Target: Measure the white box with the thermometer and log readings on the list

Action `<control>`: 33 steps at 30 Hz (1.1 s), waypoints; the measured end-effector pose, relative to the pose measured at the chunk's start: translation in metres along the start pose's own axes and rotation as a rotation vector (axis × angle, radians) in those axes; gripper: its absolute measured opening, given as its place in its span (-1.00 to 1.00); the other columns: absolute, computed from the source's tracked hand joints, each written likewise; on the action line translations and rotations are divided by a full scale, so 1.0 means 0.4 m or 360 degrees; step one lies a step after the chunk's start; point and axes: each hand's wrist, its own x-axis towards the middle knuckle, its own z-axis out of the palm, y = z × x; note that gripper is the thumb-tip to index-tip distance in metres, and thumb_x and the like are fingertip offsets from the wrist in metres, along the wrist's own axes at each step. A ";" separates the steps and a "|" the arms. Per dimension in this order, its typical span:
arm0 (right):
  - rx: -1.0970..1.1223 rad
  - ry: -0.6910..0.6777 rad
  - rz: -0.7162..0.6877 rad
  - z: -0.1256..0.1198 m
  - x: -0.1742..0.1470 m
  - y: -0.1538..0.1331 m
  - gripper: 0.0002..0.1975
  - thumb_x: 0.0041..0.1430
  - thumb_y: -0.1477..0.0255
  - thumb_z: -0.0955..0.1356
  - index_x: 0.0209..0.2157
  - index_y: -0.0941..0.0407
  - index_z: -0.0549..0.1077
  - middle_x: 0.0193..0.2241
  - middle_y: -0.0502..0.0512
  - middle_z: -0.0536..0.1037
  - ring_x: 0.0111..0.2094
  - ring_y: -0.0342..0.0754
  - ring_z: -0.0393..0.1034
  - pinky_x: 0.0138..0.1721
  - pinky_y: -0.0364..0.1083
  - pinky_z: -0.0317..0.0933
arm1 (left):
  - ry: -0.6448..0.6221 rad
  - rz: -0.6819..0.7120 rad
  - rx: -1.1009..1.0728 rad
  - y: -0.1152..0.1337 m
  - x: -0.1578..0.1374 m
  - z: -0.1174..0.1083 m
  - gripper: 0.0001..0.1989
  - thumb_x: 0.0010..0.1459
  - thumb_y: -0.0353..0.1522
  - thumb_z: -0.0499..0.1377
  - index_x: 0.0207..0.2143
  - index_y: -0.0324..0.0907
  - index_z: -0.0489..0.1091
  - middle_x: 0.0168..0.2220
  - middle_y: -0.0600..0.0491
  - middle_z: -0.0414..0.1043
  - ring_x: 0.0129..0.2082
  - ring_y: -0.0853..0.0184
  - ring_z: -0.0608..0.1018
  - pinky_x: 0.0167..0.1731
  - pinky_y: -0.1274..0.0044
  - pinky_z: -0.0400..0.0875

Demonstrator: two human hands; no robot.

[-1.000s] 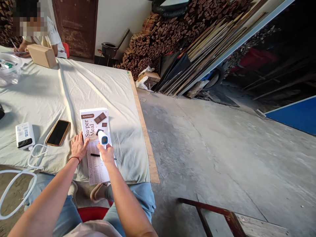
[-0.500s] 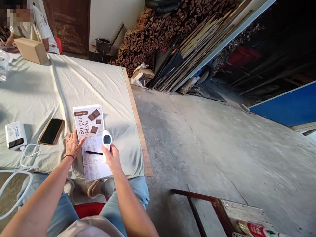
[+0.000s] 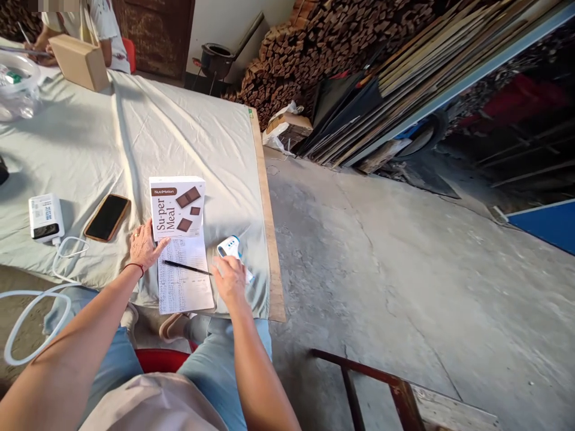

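The white thermometer [image 3: 229, 244] lies at the right of the paper [image 3: 195, 294], between it and the right edge of the tabletop [image 3: 197, 149], where only a narrow strip of cloth remains. My right hand [image 3: 231, 278] is over its handle and touches it; whether these fingers grip it, I cannot tell. The paper reaches to the near edge, so there is little room in front of it. Beyond the white box [image 3: 177, 209], at the far side, the cloth gives broad room. My left hand [image 3: 146, 245] is spread, not closed, with fingers at the left side of this box and thumb at its near end.

I count one thermometer, one pen [image 3: 187, 267] across the paper, and, to the left, one phone [image 3: 108, 217] and one white device [image 3: 46, 216] with one tube [image 3: 65, 246]. One cardboard box [image 3: 83, 63] stands far left.
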 end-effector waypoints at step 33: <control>0.0975 0.0175 0.0176 0.176 0.086 -0.153 -0.83 0.11 0.25 0.24 -0.44 0.03 0.31 -0.55 -0.02 0.49 -0.49 -0.09 0.38 -0.35 -0.09 0.33 | -0.0001 -0.0030 0.0225 0.022 -0.010 0.027 0.05 -0.03 0.07 0.22 0.32 -0.36 -0.05 0.24 -0.30 0.22 0.30 -0.04 0.19 0.32 0.21 -0.10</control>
